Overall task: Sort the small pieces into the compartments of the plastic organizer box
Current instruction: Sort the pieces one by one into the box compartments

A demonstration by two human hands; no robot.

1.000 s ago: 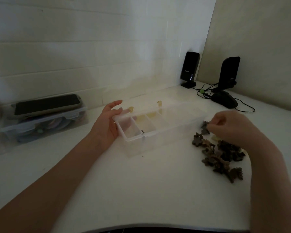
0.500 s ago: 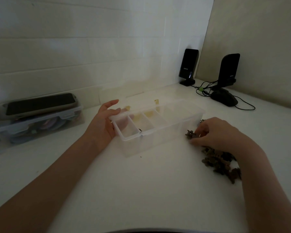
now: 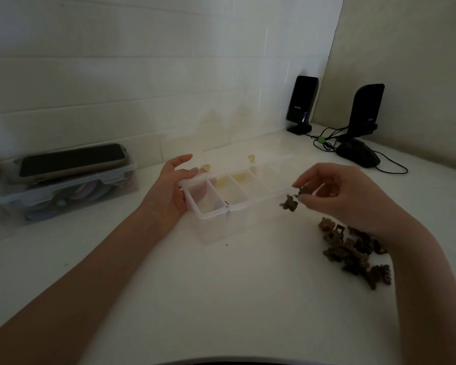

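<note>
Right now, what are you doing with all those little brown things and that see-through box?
A person is sorting small brown pieces into a clear organizer box on a white table. The left hand rests against the box's left end, steadying it. The right hand pinches a brown piece just above the box's right part, and another piece hangs just below it. A pile of brown pieces waits on the table to the right. Some compartments already hold pale yellowish bits.

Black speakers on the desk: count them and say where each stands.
2. One speaker stands upright in the far corner by the white wall; the other speaker stands to its right against the beige panel, behind the black mouse. None seems hidden.
</note>
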